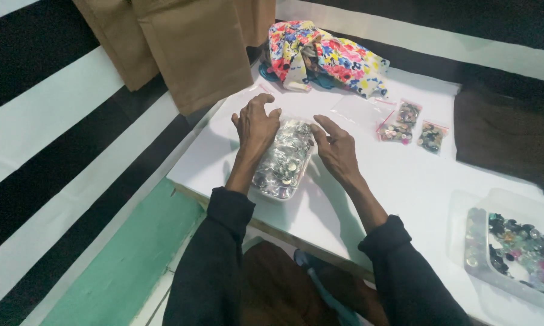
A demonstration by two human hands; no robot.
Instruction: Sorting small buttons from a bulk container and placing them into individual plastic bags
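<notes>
A clear plastic bag full of silvery buttons (283, 162) lies on the white table (404, 181) in front of me. My left hand (255, 125) rests against the bag's left side with its fingers spread and curled. On the bag's right side, my right hand (336, 148) touches the upper edge with its fingers extended. Both hands flank the bag; neither one lifts it. Black sleeves cover both forearms.
Three small zip bags of mixed buttons (408, 125) lie to the right. A clear plastic box of coloured buttons (513, 250) sits at the near right. Flowered cloth (320, 55) lies at the back, tan fabric (187, 48) hangs at left, dark cloth (507, 136) far right.
</notes>
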